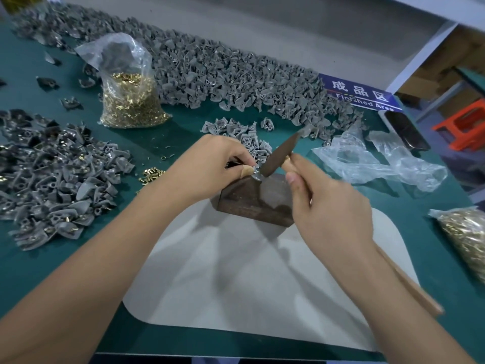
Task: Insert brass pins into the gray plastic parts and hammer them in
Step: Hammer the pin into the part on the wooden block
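Your two bare forearms come in from the near edge and cross the pale mat (pixel 236 271), meeting at the dark block (pixel 256 199) that sits on the mat's far edge; take that block as your marker.

You are in the hammering step, as I judge it. Your left hand (pixel 210 166) comes over the block's far-left corner, thumb and forefinger pinched on a gray plastic part (pixel 256 172) held on the block's top. I cannot tell whether a pin is already seated in it; the spot is too small and partly hidden by your fingertips.

Your right hand (pixel 325 203) is at the block's right side, fingers curled round the wooden handle of the hammer (pixel 282 156), choked up close to the head. The dark head slants from beyond the block down to the part, its lower end at or just above it. The handle runs back under your right wrist toward you.

The next move calls for short, square taps, with your left fingertips kept out from under the head, since they sit just beside the strike point.

The loose brass pins (pixel 151 175) lie to the block's left, the bag of pins (pixel 131 101) farther beyond them, and unworked gray parts (pixel 244 137) are heaped just beyond the block.
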Action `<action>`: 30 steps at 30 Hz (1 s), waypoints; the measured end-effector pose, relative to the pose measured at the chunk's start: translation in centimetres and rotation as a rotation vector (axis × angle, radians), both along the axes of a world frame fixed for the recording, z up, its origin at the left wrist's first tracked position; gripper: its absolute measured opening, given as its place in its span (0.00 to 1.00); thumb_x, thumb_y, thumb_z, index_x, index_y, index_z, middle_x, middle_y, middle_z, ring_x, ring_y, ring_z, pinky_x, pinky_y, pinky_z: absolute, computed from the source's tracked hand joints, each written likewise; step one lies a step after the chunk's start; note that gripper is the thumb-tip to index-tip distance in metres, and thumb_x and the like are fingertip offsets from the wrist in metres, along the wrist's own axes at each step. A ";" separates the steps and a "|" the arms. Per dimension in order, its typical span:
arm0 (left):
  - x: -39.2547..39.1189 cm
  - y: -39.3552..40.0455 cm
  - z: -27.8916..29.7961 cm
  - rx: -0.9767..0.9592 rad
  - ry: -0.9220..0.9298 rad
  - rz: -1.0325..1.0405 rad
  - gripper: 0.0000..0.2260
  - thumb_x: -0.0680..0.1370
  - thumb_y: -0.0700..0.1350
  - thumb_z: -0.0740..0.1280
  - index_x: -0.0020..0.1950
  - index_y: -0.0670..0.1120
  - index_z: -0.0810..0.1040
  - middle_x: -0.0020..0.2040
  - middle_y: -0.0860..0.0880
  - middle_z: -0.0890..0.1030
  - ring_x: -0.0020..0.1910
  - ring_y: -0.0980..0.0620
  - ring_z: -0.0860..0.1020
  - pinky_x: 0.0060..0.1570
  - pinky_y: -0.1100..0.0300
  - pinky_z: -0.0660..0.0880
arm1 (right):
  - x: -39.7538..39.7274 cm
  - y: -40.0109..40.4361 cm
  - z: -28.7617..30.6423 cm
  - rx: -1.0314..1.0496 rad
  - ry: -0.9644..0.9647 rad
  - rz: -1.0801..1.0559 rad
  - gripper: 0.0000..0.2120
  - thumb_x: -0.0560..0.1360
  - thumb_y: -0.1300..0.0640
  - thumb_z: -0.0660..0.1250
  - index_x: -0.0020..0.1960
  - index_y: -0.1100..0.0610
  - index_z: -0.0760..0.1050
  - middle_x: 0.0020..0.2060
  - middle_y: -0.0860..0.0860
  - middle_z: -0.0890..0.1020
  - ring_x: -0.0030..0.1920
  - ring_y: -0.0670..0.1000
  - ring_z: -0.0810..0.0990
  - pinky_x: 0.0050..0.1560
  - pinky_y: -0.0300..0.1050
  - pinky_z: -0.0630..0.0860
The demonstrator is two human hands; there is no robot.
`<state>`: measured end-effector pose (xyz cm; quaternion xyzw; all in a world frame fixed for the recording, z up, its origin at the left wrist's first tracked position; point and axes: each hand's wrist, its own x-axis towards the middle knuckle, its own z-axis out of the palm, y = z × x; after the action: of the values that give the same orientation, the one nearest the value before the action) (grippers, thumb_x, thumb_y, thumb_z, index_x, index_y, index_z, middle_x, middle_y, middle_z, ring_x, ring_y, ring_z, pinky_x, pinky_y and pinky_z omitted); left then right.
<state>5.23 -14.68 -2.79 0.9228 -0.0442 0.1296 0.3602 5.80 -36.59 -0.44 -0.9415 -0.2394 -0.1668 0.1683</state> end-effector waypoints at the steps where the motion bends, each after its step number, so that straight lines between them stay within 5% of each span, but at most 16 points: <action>1: 0.0 0.0 0.0 -0.010 0.000 -0.001 0.04 0.77 0.47 0.74 0.51 0.50 0.87 0.48 0.56 0.85 0.48 0.60 0.81 0.55 0.57 0.78 | 0.0 -0.1 0.0 0.042 -0.015 -0.002 0.16 0.84 0.48 0.60 0.70 0.42 0.75 0.41 0.53 0.86 0.38 0.61 0.82 0.32 0.47 0.68; 11: 0.2 0.1 -0.4 -0.043 -0.007 0.002 0.03 0.77 0.46 0.75 0.50 0.52 0.87 0.47 0.58 0.84 0.47 0.61 0.82 0.56 0.54 0.81 | 0.2 0.1 -0.2 -0.038 0.064 -0.017 0.19 0.85 0.44 0.54 0.74 0.40 0.70 0.43 0.53 0.86 0.41 0.62 0.82 0.34 0.49 0.66; 14: 0.2 0.1 -0.4 -0.047 0.008 -0.001 0.03 0.77 0.46 0.75 0.50 0.52 0.87 0.47 0.57 0.85 0.47 0.61 0.82 0.56 0.55 0.80 | 0.0 0.0 0.1 0.097 0.009 -0.004 0.18 0.85 0.45 0.57 0.74 0.42 0.73 0.42 0.53 0.86 0.39 0.61 0.82 0.33 0.48 0.67; 25: 0.1 0.1 -0.2 -0.045 0.007 -0.010 0.03 0.77 0.47 0.75 0.50 0.52 0.87 0.47 0.57 0.85 0.47 0.61 0.82 0.56 0.55 0.80 | -0.1 -0.2 -0.2 0.103 -0.015 -0.011 0.18 0.85 0.46 0.57 0.73 0.42 0.73 0.47 0.52 0.87 0.44 0.61 0.84 0.35 0.49 0.70; 30: 0.1 0.2 -0.3 -0.068 0.023 0.001 0.02 0.76 0.48 0.75 0.48 0.53 0.87 0.45 0.59 0.85 0.45 0.63 0.82 0.55 0.55 0.81 | 1.0 -0.6 0.6 -0.113 0.115 -0.025 0.18 0.84 0.43 0.53 0.71 0.38 0.70 0.46 0.52 0.85 0.46 0.63 0.82 0.39 0.53 0.74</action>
<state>5.36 -14.44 -3.10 0.9114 -0.0350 0.1207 0.3919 6.81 -37.14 0.13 -0.9605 -0.2264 -0.1007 0.1265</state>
